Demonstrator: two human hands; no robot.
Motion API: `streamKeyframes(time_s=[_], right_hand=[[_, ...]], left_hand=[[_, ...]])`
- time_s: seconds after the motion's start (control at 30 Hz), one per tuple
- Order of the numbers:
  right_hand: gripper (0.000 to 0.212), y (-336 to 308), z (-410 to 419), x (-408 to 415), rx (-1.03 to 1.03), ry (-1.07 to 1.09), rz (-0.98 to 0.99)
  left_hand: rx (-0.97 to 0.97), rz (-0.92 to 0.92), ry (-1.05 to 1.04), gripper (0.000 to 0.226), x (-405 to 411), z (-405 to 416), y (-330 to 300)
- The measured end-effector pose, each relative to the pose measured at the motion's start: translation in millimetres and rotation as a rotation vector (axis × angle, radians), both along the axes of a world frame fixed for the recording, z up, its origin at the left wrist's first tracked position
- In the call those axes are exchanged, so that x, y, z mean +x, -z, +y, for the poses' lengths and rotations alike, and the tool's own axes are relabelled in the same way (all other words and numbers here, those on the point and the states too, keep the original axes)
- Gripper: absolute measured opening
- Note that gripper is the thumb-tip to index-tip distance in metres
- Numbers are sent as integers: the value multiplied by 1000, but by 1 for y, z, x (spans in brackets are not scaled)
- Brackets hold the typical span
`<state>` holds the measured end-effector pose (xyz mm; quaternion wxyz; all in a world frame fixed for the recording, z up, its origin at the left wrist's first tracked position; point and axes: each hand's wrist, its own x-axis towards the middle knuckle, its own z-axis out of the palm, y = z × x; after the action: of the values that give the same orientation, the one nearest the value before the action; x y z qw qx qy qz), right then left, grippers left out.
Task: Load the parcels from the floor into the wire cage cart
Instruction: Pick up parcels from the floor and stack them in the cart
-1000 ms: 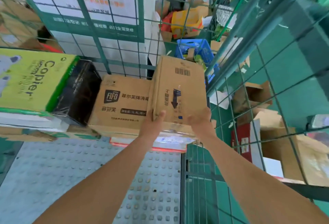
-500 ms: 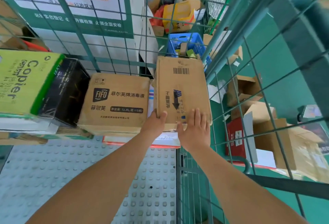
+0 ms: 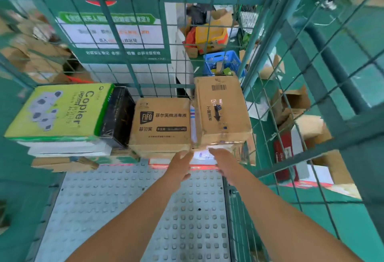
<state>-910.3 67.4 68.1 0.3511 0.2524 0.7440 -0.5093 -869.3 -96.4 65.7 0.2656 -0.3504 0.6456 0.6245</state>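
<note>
A tall brown parcel with a barcode and a black arrow stands inside the green wire cage cart, at the back right, beside a brown FIFO carton. Left of those sit a black box and a green copier-paper box on a stack. My left hand and my right hand hover just in front of the tall parcel, fingers relaxed, holding nothing. Both hands are blurred.
The cart's studded grey floor lies below my arms. Flat parcels lie under the cartons. Outside the right mesh lie opened cartons and a red box on the green floor. A blue crate stands behind the cart.
Both hands have let go of the tall parcel and pulled back toward me. The parcel now rests in the back right corner of the cart.
</note>
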Motion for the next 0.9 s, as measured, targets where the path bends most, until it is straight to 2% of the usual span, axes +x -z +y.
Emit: streamKeyframes(time_s=[0.07,0.13,0.27,0.43,0.6,0.8,0.9], right_hand=[[39,-8,-14,35,-123,87,-116],[33,-14,-30,70,-246,175,-144],[40,-25,-65,140,-363,288,-122],[35,-43,-102,245,-343,409,-109],[40,-42,-115,366,-338,655,-132],[36,-38,-99,491,-324,956,-162],[34,-38,-85,546,-286,1110,-167]], left_hand=[[24,17,-29,38,24,-17,-13],[50,37,-58,34,49,-34,-24],[88,77,-43,28,103,-67,-48],[135,36,70,28,187,-102,-52],[135,-34,246,31,266,-112,-49],[121,-91,527,30,339,-71,-38],[130,-101,670,21,372,-35,-35]])
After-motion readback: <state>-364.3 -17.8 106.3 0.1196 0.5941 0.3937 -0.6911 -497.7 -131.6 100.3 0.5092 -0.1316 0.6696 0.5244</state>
